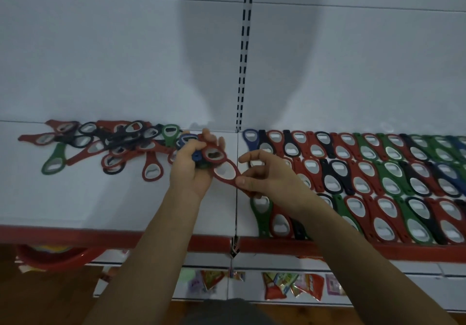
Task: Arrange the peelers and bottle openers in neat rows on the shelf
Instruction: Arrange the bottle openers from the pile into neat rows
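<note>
My left hand (189, 167) grips a small bunch of bottle openers (210, 153), red and blue, above the middle of the white shelf (75, 198). My right hand (264, 173) pinches one red bottle opener (225, 172) by its handle end, its metal-ringed head still against the bunch. A loose heap of red, black and green openers (113, 145) lies at the shelf's back left. To the right, neat overlapping rows of openers (378, 180) in red, black, green and blue fill the shelf.
The shelf has a red front lip (75, 236) and a seam in the middle (236, 211). A slotted upright (245, 47) runs up the white back panel. Below hang a red basin (53, 256) and colourful packets (292, 284) on a lower shelf.
</note>
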{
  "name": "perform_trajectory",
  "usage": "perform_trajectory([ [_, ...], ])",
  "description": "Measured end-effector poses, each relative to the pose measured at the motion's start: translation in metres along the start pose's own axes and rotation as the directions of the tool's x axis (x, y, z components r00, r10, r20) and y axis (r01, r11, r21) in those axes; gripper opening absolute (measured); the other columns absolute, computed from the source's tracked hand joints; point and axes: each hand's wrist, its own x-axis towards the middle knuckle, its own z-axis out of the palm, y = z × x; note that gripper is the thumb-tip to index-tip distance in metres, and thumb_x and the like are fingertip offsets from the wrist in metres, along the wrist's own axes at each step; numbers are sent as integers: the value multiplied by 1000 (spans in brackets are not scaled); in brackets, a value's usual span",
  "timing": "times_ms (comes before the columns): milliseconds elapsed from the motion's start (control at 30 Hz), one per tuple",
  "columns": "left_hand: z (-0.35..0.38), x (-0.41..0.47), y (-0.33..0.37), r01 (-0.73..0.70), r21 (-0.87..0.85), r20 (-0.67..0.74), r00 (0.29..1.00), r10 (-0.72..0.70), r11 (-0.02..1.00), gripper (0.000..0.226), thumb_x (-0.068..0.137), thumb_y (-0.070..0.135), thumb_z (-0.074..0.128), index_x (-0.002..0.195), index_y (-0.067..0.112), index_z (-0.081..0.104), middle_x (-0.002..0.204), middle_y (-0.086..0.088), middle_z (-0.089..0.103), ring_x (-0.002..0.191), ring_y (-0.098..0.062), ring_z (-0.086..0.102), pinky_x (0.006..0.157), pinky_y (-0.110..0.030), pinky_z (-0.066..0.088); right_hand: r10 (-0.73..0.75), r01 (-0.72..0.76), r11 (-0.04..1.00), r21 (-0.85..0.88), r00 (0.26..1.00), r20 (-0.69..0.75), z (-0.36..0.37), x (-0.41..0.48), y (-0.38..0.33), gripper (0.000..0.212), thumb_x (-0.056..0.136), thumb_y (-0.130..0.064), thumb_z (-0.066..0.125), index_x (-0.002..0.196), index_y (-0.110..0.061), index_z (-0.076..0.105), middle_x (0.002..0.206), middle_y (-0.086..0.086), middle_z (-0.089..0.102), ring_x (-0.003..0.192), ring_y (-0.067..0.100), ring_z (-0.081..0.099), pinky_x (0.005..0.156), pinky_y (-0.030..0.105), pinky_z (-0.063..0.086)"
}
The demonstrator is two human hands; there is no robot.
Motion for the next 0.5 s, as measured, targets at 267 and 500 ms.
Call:
perform_trajectory([
  [267, -10, 39, 47, -313, 942, 327, 937, 127, -118, 84, 89, -7, 63, 154, 35, 30, 105, -2, 63, 80, -11, 63, 65, -22, 54, -55, -21, 985, -170, 901, -431, 2, 51, -4, 6, 96, -19, 67, 98, -21, 62, 92, -1, 72, 84, 14, 69, 70, 20, 53],
  [500, -43, 43, 36, -361, 412, 427, 888, -173, -836, 80, 86, 23, 69, 156, 27, 31, 151, -1, 45, 119, -29, 60, 85, -40, 55, -93, -36, 971, -236, 852, -516, 14, 92, 2, 9, 95, -27, 69, 97, -18, 73, 75, -9, 71, 64, 2, 65, 61, 17, 51],
])
